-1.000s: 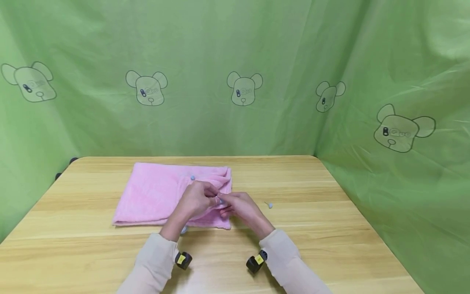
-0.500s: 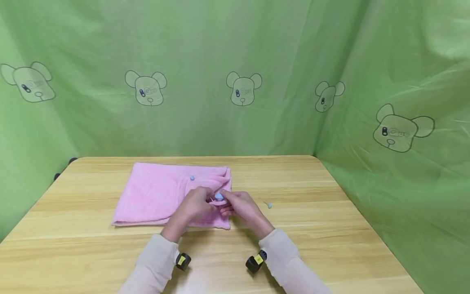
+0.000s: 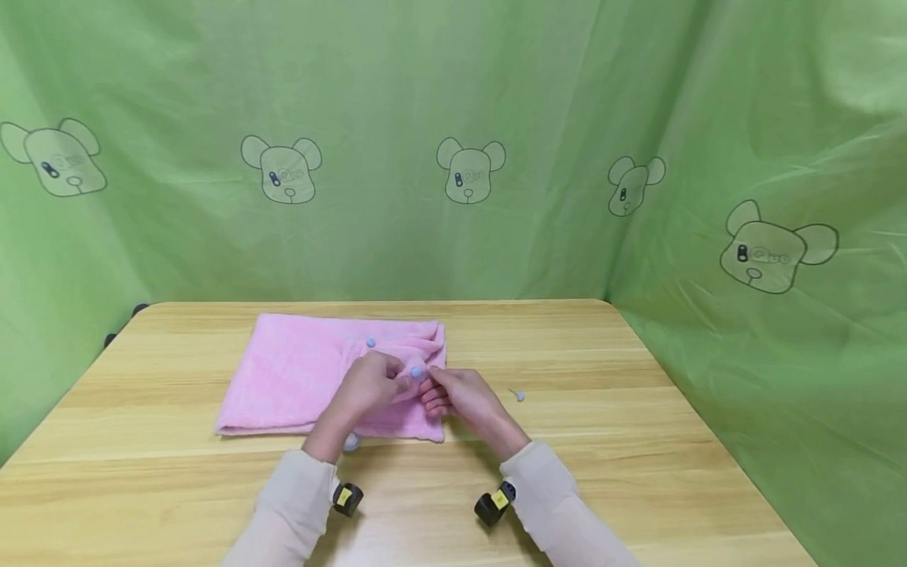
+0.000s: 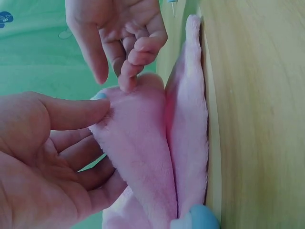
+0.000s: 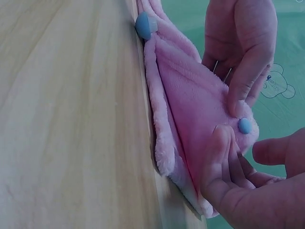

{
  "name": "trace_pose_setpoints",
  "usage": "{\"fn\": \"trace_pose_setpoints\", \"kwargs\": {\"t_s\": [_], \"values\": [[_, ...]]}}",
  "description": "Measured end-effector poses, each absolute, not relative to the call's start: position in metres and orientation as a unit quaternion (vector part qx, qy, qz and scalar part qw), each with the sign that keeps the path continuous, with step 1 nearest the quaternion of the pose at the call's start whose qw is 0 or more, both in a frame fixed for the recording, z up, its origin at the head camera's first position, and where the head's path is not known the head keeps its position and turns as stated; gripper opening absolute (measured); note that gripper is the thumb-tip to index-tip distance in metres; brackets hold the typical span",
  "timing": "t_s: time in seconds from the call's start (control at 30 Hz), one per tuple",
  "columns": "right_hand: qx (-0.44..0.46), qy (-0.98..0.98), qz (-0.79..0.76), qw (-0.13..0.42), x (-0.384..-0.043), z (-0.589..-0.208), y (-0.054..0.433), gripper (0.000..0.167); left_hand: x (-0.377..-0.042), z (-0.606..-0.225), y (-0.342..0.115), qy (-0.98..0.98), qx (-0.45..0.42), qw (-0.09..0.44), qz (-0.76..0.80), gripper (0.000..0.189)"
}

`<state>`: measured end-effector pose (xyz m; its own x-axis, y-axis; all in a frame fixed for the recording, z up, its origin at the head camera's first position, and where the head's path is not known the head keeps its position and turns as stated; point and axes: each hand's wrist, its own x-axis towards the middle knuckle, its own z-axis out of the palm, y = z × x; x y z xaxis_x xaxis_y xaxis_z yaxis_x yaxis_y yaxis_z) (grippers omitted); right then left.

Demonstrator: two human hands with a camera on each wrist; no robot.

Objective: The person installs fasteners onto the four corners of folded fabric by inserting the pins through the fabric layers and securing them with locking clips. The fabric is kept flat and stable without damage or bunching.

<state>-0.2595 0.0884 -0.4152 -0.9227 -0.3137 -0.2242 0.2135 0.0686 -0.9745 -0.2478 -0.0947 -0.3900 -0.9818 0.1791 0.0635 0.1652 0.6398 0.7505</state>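
A folded pink plush cloth (image 3: 283, 370) lies on the wooden table, its near right part lifted between the hands. My left hand (image 3: 372, 386) pinches that raised fold, thumb in front and fingers behind. Beside its thumb tip, a round blue knob (image 5: 244, 125) sits on the cloth. My right hand (image 3: 464, 398) is at the fold's right edge, fingers bent loosely and thumb apart from them, as the right wrist view (image 5: 257, 186) shows. Its fingertips are right at the fabric. Another blue knob (image 3: 371, 342) sits farther back on the cloth.
A blue-headed pin (image 3: 520, 396) with a thin shaft lies on the table right of my right hand. A larger blue dome with a pale base (image 5: 144, 26) sits at the cloth's near edge. Green curtains (image 3: 375, 236) stand behind and beside the table (image 3: 602, 472).
My right thumb and fingers have come away from the blue knob they were at. The knob and fold have shifted slightly left and back, and my left hand has moved a little left.
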Motion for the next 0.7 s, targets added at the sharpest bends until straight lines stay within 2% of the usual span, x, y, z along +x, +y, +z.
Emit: {"fn": "trace_pose_setpoints", "kwargs": {"t_s": [0.07,0.17,0.27,0.7], "values": [[-0.035,0.706,-0.68,0.194,-0.26,-0.415,0.088,0.04,-0.249,-0.391,-0.098,0.908,0.089,-0.003,0.409,0.01],[-0.037,0.712,-0.674,0.194,-0.26,-0.415,0.088,0.039,-0.251,-0.394,-0.101,0.911,0.079,-0.021,0.405,0.022],[-0.037,0.714,-0.672,0.193,-0.26,-0.415,0.087,0.038,-0.253,-0.396,-0.104,0.909,0.071,-0.018,0.41,0.03],[-0.037,0.709,-0.677,0.193,-0.259,-0.414,0.088,0.035,-0.257,-0.396,-0.11,0.916,0.057,0.002,0.398,0.034]]}}
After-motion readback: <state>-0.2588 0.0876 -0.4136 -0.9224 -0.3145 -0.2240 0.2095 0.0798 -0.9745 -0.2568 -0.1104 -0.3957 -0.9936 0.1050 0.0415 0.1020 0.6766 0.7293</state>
